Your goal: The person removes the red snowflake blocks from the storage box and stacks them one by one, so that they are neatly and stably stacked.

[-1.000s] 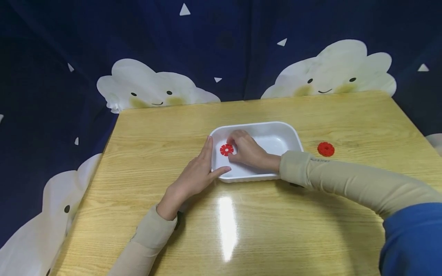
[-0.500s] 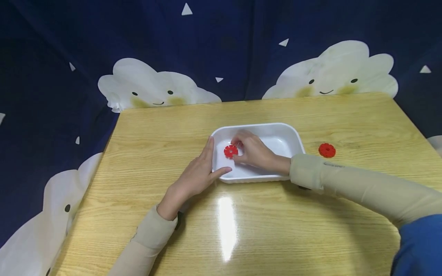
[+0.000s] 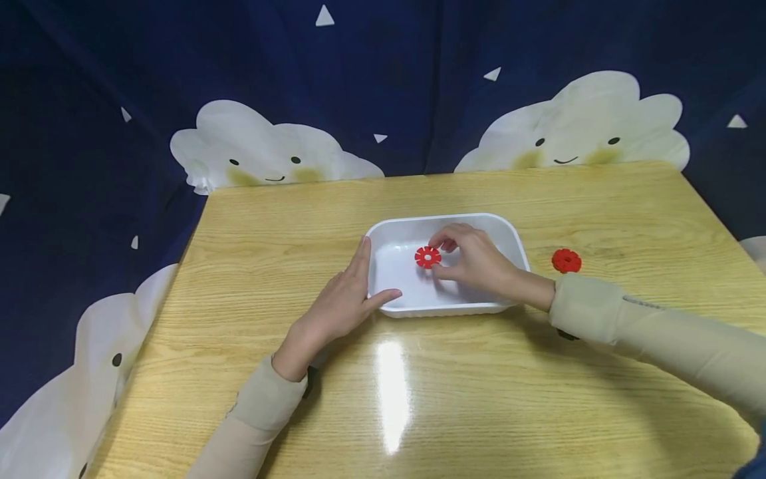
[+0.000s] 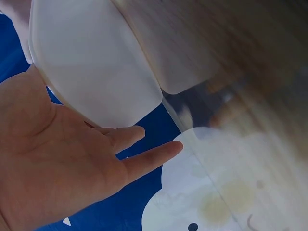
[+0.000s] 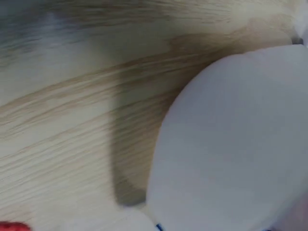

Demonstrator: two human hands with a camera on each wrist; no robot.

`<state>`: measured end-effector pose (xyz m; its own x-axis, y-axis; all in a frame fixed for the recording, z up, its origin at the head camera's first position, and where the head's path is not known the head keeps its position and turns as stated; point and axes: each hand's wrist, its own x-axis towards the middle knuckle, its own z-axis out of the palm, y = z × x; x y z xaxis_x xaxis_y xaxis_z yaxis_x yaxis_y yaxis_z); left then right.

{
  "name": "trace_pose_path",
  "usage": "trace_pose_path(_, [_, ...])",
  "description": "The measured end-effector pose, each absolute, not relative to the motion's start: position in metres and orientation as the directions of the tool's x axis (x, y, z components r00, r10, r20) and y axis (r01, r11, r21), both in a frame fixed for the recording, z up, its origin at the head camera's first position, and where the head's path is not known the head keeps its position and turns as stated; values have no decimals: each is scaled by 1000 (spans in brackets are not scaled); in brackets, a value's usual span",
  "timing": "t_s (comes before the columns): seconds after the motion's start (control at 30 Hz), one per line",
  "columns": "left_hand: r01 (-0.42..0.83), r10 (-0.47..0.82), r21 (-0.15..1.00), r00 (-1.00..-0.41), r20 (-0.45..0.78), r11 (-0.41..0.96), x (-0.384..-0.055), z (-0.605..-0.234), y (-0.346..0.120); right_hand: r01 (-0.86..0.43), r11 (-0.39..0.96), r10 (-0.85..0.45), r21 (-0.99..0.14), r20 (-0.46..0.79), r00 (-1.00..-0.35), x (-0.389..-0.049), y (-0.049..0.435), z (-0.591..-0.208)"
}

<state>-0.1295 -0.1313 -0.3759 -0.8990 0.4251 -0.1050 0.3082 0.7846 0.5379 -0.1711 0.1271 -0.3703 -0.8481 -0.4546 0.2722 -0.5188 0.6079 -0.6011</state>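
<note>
A white plastic tray [image 3: 389, 309] stands on the wooden table. At its left end, my left hand [image 3: 338, 303] lies against the outer wall with fingers straight, the thumb reaching over the near rim. The left wrist view shows the left palm [image 4: 62, 163] beside the wall of the tray [image 4: 96, 57]. Over the inside of the tray, my right hand [image 3: 479, 266] pinches a red notched snowflake disc [image 3: 427, 257] by its right edge between thumb and fingers. In the right wrist view the tray's outer wall [image 5: 226, 139] hides the right fingers.
Right of the tray, several red notched discs [image 3: 566, 260] lie in a small pile on the wooden table [image 3: 479, 392]. A dark blue curtain [image 3: 407, 73] with cloud figures hangs along the table's back and left edges.
My right hand has moved right inside the tray, from near its left end toward the middle, and the red disc has moved with it. The left hand has stayed at the tray's left end.
</note>
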Motion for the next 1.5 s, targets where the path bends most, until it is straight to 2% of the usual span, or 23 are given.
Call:
trace_pose_path(0.43, [320, 436, 547, -895, -93, 774, -128, -376, -132, -536, 636, -373, -555, 387, -843, -155, 193, -349])
trace_pose_path(0.7, [321, 440, 547, -893, -97, 773, -128, -376, -132, -433, 725, -231, -536, 404, -885, -147, 238, -339])
trace_pose_path(1.0, [314, 438, 552, -892, -107, 773, -127, -374, -131, -340, 765, -138, -546, 377, -916, -143, 280, -355])
trace_pose_path(1.5, [316, 441, 563, -892, -98, 764, -128, -375, -131, -297, 834, -132, -465, 353, -926, -137, 325, -392])
